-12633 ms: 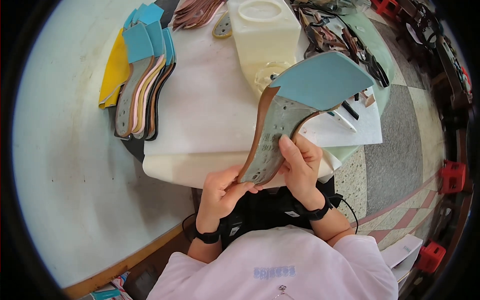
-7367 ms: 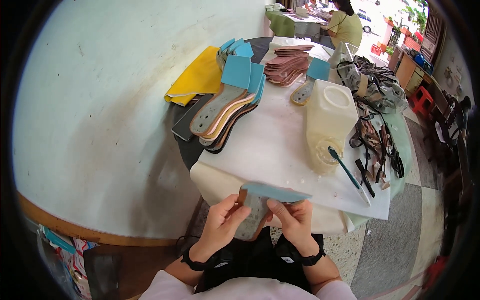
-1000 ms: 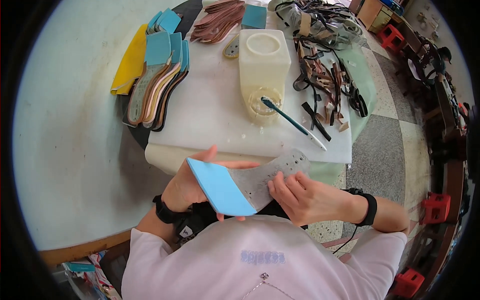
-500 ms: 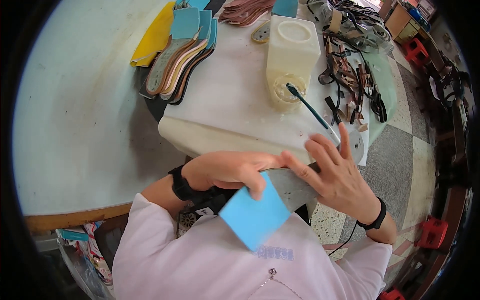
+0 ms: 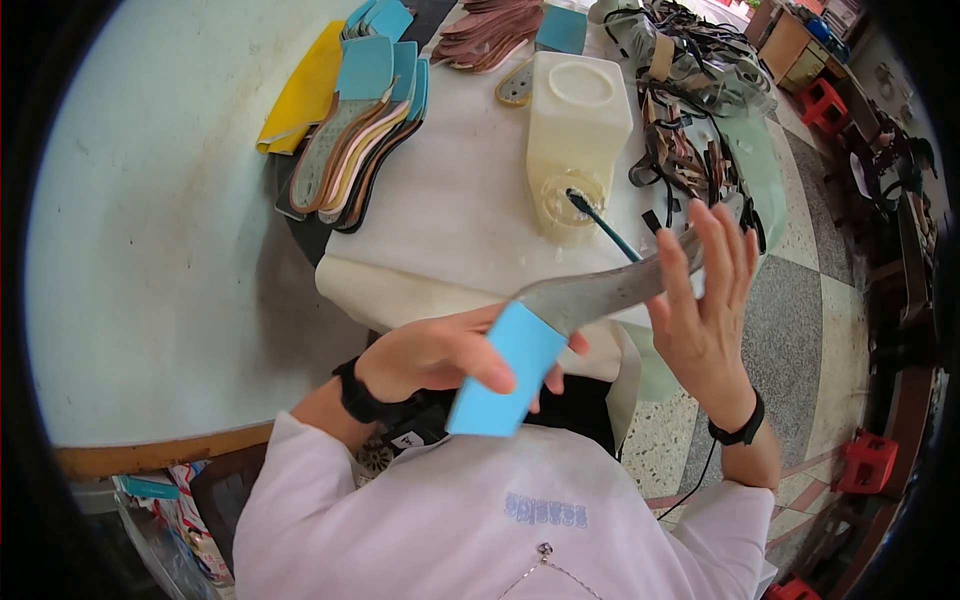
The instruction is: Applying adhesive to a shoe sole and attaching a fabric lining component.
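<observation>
My left hand (image 5: 440,352) grips a grey insole (image 5: 590,295) by its light blue heel piece (image 5: 508,375), thumb on the blue face and fingertips showing past the far side. The insole tilts up toward the right, its narrow toe end partly behind my other hand. My right hand (image 5: 708,310) is open beside that end, fingers stretched upward; whether it touches the insole I cannot tell. Just beyond, a dark green-handled brush (image 5: 608,225) leans out of the mouth of a whitish plastic container (image 5: 580,125), its handle partly hidden by the insole.
A fanned stack of insoles with blue heels (image 5: 365,140) lies at the far left beside a yellow sheet (image 5: 305,85). Brownish-pink insoles (image 5: 485,38) sit at the back. Tangled dark strips and scraps (image 5: 690,130) cover the right side. Red stools (image 5: 868,462) stand on the tiled floor.
The insole has swung up and away from my chest, so its toe end points higher to the right. My right hand has lifted off its surface with fingers extended; the left keeps its grip.
</observation>
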The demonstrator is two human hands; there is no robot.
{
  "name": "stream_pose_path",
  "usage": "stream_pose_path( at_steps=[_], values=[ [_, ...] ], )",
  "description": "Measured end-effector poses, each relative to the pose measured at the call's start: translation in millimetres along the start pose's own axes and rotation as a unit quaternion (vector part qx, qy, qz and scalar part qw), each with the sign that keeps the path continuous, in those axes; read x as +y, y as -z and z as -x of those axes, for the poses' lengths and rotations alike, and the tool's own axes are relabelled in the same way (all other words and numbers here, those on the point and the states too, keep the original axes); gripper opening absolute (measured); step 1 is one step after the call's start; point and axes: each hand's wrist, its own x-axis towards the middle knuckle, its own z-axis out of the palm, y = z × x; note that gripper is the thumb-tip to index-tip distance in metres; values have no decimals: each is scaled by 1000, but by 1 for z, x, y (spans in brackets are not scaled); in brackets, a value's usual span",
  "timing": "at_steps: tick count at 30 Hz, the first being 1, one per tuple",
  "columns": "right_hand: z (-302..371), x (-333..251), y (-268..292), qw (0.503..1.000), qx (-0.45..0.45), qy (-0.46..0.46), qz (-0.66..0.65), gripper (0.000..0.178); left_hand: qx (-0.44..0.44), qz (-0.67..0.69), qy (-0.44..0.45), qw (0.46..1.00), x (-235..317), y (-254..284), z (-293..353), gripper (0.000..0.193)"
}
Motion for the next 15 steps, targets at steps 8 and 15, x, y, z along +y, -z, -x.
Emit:
stream_pose_path(
  at_steps=[8,15],
  values=[
    [33,-13,-40,964,121,-111,-208,64,49,54,-264,962,-23,50,23,99],
    [43,-7,-71,965,8,-203,-163,58,91,83,-412,903,-16,77,14,97]
  ],
)
